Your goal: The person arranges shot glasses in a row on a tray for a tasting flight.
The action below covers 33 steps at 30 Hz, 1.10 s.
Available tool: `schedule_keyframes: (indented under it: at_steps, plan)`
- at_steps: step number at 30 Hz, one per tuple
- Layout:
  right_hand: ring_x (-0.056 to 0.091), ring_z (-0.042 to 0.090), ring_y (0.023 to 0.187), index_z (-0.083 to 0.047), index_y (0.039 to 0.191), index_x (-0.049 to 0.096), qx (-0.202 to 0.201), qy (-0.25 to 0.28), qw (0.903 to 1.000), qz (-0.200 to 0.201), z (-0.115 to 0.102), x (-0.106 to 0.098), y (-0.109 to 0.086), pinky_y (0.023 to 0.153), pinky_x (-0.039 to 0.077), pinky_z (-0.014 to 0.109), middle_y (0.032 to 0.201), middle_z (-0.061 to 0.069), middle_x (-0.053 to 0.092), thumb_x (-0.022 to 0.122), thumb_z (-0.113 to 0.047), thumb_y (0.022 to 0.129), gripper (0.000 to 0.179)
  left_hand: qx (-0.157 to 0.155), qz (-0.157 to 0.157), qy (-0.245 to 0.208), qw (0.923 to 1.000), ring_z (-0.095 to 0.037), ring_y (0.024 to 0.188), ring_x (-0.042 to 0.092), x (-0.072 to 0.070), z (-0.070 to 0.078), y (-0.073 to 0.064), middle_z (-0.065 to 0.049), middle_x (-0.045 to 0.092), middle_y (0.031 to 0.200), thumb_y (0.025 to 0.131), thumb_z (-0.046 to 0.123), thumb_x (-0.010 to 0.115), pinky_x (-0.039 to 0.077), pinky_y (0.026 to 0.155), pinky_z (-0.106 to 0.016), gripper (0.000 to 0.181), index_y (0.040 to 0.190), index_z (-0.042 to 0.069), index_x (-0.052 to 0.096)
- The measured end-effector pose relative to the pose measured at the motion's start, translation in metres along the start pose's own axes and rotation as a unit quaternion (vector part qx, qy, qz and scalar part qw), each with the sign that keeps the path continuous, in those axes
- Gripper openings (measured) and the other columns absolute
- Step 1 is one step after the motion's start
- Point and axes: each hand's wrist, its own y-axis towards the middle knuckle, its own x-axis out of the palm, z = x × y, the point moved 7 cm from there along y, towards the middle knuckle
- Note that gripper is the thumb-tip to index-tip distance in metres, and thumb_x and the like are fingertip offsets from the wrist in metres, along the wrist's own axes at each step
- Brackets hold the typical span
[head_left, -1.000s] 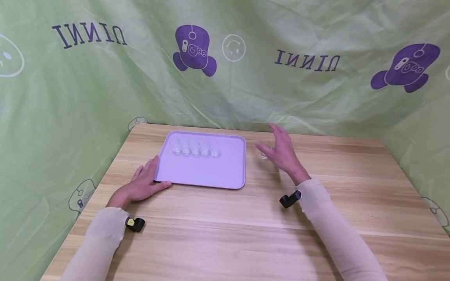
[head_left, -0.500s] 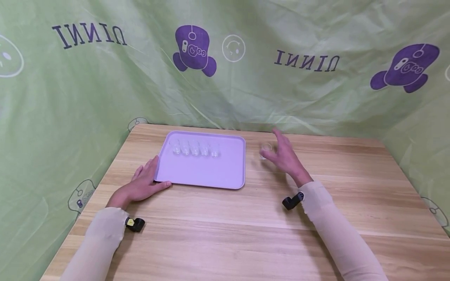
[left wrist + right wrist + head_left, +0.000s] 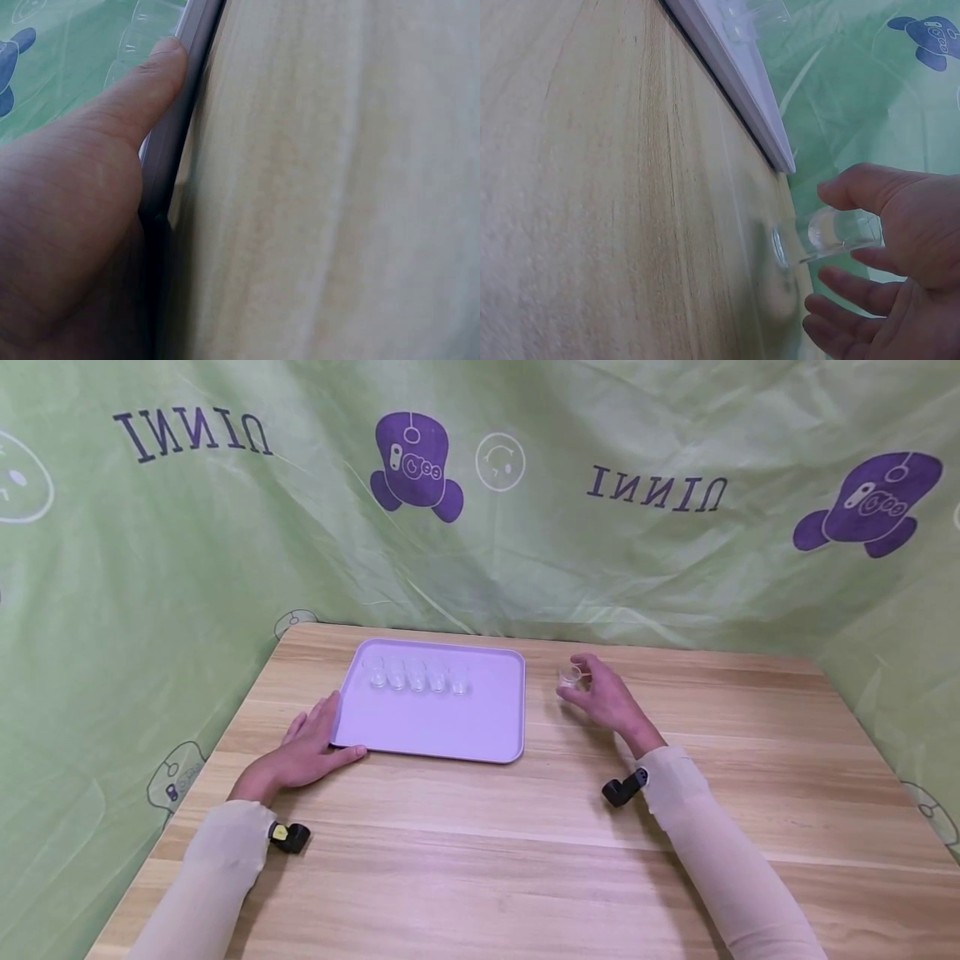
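Observation:
In the head view a lilac tray lies on the wooden table, bearing a row of several small clear shot glasses. My left hand rests with straight fingers along the tray's left side, its thumb on the front left rim. The left wrist view has that thumb against the tray edge. To the right of the tray, my right hand pinches a single shot glass between thumb and fingers. In the right wrist view this upright glass has its base at the tabletop.
The wooden tabletop stretches in front of the tray and to the right. Green printed cloth hangs close behind the table and along both sides. Small black wrist cameras stick out from the sleeves.
My right hand has come down to the single glass, and its spread fingers have closed around it. The left hand, the tray and the row of glasses have stayed in place.

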Motion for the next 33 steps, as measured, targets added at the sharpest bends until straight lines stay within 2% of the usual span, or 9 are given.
schedule_keyframes:
  at_steps: [9,13,20,26,33]
  plan:
    - [0.053,0.039,0.127,0.0,0.15,0.04,0.0,0.011,0.9999,-0.003,0.002,0.001,0.003,0.108,0.044,0.051,0.143,0.024,0.052,0.073,-0.019,0.098,0.065,0.014,0.014,-0.009,0.9998,-0.041,0.154,-0.009,0.001,-0.004,0.002,-0.026,-0.008,0.168,0.101,0.057,0.058,-0.011,0.12,-0.056,0.111,0.16,-0.005,-0.012]
    - [0.055,0.038,0.125,0.001,0.147,0.043,0.0,0.012,0.9999,0.002,0.002,0.001,0.003,0.106,0.047,0.05,0.139,0.023,0.055,0.072,-0.019,0.099,0.06,0.007,0.013,-0.003,0.9999,-0.037,0.155,-0.01,0.003,-0.009,0.004,-0.022,-0.009,0.169,0.099,0.063,0.056,-0.011,0.121,-0.053,0.113,0.161,-0.002,-0.012]
    - [0.058,0.038,0.123,0.002,0.144,0.046,-0.003,0.01,0.9999,0.012,0.002,0.0,0.002,0.103,0.049,0.049,0.135,0.022,0.058,0.071,-0.024,0.1,0.056,0.005,0.012,-0.001,0.9999,-0.04,0.155,-0.01,0.005,-0.015,0.007,-0.023,-0.009,0.169,0.099,0.062,0.057,-0.011,0.12,-0.055,0.113,0.16,-0.001,-0.014]
    - [0.057,0.04,0.123,0.003,0.142,0.047,-0.001,0.011,0.9998,0.014,0.002,0.001,0.001,0.103,0.049,0.05,0.135,0.023,0.057,0.07,-0.023,0.101,0.054,0.002,0.014,0.002,0.9999,-0.039,0.155,-0.009,0.003,-0.011,0.003,-0.022,-0.008,0.17,0.099,0.062,0.056,-0.01,0.121,-0.054,0.112,0.161,-0.001,-0.012]
    - [0.059,0.04,0.122,0.002,0.138,0.05,0.007,0.017,0.9997,0.019,0.002,-0.001,-0.001,0.1,0.052,0.05,0.133,0.022,0.058,0.071,-0.022,0.1,0.05,0.01,0.009,-0.012,0.9998,-0.044,0.154,-0.009,-0.001,0.002,-0.003,-0.027,-0.007,0.168,0.101,0.054,0.059,-0.01,0.12,-0.058,0.109,0.16,-0.006,-0.011]
